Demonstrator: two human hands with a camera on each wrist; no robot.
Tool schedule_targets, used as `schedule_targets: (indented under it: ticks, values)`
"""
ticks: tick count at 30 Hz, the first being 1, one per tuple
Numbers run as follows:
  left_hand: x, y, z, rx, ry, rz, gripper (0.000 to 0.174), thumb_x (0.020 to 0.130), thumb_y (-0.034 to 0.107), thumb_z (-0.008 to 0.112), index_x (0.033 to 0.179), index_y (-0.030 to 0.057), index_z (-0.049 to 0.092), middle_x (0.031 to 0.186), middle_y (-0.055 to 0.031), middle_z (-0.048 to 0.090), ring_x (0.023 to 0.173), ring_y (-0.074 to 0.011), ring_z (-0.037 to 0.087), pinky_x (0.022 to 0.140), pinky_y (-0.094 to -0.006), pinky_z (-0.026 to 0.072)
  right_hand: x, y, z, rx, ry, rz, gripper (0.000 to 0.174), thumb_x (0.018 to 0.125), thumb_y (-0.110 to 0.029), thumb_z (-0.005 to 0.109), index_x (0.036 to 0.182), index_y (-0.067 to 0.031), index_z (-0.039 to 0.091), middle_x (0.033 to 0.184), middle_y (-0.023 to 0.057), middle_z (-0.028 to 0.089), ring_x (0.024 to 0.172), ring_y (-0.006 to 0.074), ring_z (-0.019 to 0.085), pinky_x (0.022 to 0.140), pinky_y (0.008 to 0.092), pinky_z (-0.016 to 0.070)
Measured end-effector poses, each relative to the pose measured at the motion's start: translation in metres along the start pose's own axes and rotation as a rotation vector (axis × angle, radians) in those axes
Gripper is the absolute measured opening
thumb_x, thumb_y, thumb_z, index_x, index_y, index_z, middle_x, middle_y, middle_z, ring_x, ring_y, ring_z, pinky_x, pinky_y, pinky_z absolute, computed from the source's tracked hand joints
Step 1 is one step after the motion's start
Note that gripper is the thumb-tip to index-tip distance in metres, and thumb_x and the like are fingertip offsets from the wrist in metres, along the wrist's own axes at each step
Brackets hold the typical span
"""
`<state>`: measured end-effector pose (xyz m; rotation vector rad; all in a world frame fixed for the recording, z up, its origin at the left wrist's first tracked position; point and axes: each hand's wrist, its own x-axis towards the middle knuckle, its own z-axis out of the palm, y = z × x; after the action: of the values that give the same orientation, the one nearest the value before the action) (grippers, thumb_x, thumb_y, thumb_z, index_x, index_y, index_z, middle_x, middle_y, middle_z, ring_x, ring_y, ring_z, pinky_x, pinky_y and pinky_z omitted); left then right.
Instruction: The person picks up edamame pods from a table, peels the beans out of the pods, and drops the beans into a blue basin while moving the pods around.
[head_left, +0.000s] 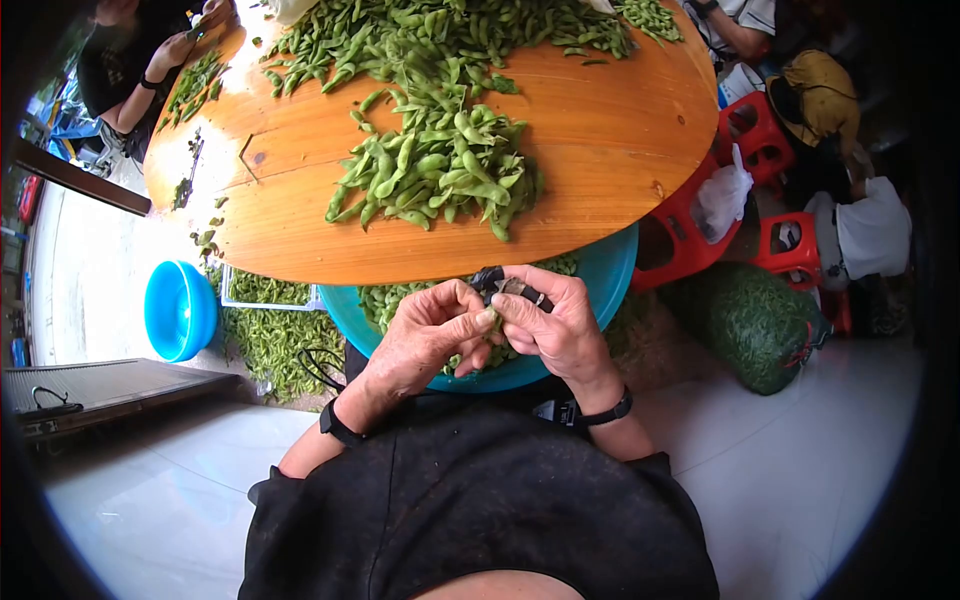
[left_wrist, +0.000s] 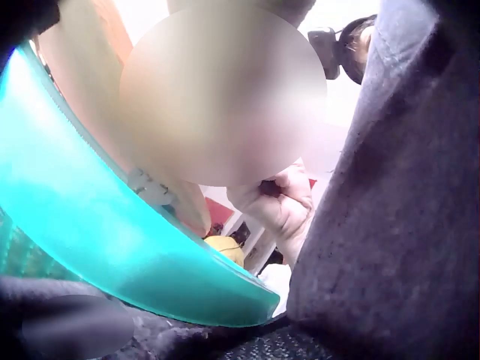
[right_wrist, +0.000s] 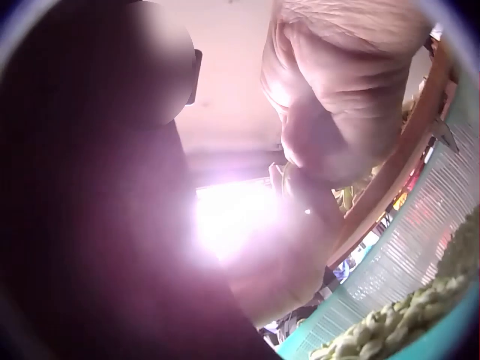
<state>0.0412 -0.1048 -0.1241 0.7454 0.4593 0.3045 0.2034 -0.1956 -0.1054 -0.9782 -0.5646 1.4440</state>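
Note:
My left hand (head_left: 425, 335) and right hand (head_left: 560, 320) meet just off the table's near edge, above a teal basin (head_left: 622, 275) with green bean pods in it. Thumbs and fingertips of both pinch a small green bean pod (right_wrist: 286, 177), mostly hidden by the fingers. Dark bands wrap some right-hand fingers (head_left: 535, 296). In the left wrist view, the basin wall (left_wrist: 112, 214) fills the left side and a blur covers the middle. Shelled-looking pale green beans (right_wrist: 375, 330) lie low in the basin in the right wrist view.
On the wooden table (head_left: 600, 130) lies a large heap of bean pods (head_left: 430, 165). A blue basin (head_left: 180, 312) and scattered pods (head_left: 280, 350) are on the floor at left. Red stools (head_left: 680, 235), a full green net sack (head_left: 755, 325) and other people are at right; another person sits back left.

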Motion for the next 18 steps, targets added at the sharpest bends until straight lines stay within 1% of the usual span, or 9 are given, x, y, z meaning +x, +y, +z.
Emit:
schedule_targets:
  ticks: [5,8,9,11,12,14,15,17,18]
  values:
    - [-0.001,-0.003,0.006,0.109,0.038,0.058,0.015,0.099,0.019,0.057,0.098,0.004,0.057,0.076,-0.0056,0.062,0.06,-0.0088,0.054,0.056,-0.0218,0.0416,0.0,0.003,0.004,-0.202,0.164,-0.129,0.022,0.095,-0.01,0.063,0.112,0.0042,0.062,0.077,-0.0012,0.058,0.059,0.0014,0.048,0.049,0.0177,0.0388]
    - [-0.001,-0.003,0.007,0.047,0.026,0.017,0.016,0.1,0.02,0.055,0.099,0.0042,0.057,0.075,-0.0027,0.06,0.061,-0.0072,0.051,0.055,-0.0209,0.0377,-0.002,0.004,0.006,-0.433,0.247,-0.188,0.021,0.092,-0.008,0.065,0.11,0.0038,0.063,0.081,0.0038,0.063,0.065,0.0065,0.057,0.055,0.0224,0.0462]
    - [-0.001,-0.003,0.008,0.046,0.027,0.016,0.016,0.1,0.02,0.055,0.099,0.0042,0.057,0.075,-0.0027,0.06,0.061,-0.0072,0.051,0.055,-0.0209,0.0377,-0.002,0.005,0.006,-0.434,0.247,-0.186,0.021,0.092,-0.008,0.065,0.11,0.0038,0.063,0.081,0.0038,0.063,0.065,0.0065,0.057,0.055,0.0224,0.0462]
    - [0.0,-0.004,0.009,-0.018,0.066,0.005,0.01,0.098,0.014,0.052,0.099,0.0047,0.057,0.074,0.0007,0.055,0.06,-0.0058,0.045,0.053,-0.0203,0.0333,0.001,0.008,0.006,-0.759,0.25,-0.428,0.021,0.09,-0.004,0.065,0.11,0.0032,0.063,0.085,0.0083,0.066,0.072,0.0129,0.063,0.063,0.0273,0.05]
    - [0.001,-0.007,0.008,-0.019,0.066,0.004,0.01,0.098,0.014,0.052,0.099,0.0047,0.057,0.074,0.0007,0.055,0.06,-0.0058,0.045,0.053,-0.0203,0.0333,0.003,0.011,0.006,-0.759,0.25,-0.428,0.021,0.09,-0.004,0.065,0.11,0.0032,0.063,0.085,0.0083,0.066,0.072,0.0129,0.063,0.063,0.0273,0.05]
    - [0.002,-0.013,0.006,-0.042,0.09,0.049,0.008,0.096,0.007,0.05,0.098,0.0047,0.057,0.073,0.0026,0.05,0.06,-0.0047,0.042,0.053,-0.0201,0.0296,0.007,0.018,0.003,-0.774,0.212,-0.565,0.021,0.092,-0.009,0.066,0.11,0.0018,0.064,0.07,-0.0022,0.055,0.057,0.0022,0.047,0.049,0.0198,0.0387]
    - [0.002,-0.013,0.006,-0.042,0.092,0.051,0.008,0.096,0.007,0.05,0.098,0.0047,0.057,0.073,0.0026,0.05,0.06,-0.0047,0.042,0.053,-0.0201,0.0296,0.006,0.017,0.004,-0.774,0.21,-0.565,0.021,0.092,-0.009,0.066,0.11,0.0018,0.064,0.07,-0.0022,0.055,0.057,0.0022,0.047,0.049,0.0198,0.0387]
    - [0.0,-0.012,0.007,-0.066,0.093,0.035,0.012,0.094,0.003,0.048,0.1,0.0041,0.058,0.075,0.0013,0.054,0.06,-0.005,0.043,0.053,-0.0192,0.0324,0.003,0.012,0.007,-0.633,0.257,-0.379,0.021,0.093,-0.008,0.065,0.111,0.0025,0.063,0.07,-0.0031,0.054,0.056,0.0021,0.045,0.048,0.0197,0.0368]
    - [0.0,-0.01,0.01,-0.066,0.093,0.035,0.012,0.094,0.003,0.048,0.1,0.0041,0.058,0.075,0.0013,0.054,0.06,-0.005,0.043,0.053,-0.0192,0.0324,0.002,0.01,0.006,-0.633,0.257,-0.379,0.021,0.093,-0.008,0.065,0.111,0.0025,0.063,0.07,-0.0031,0.054,0.056,0.0021,0.045,0.048,0.0197,0.0368]
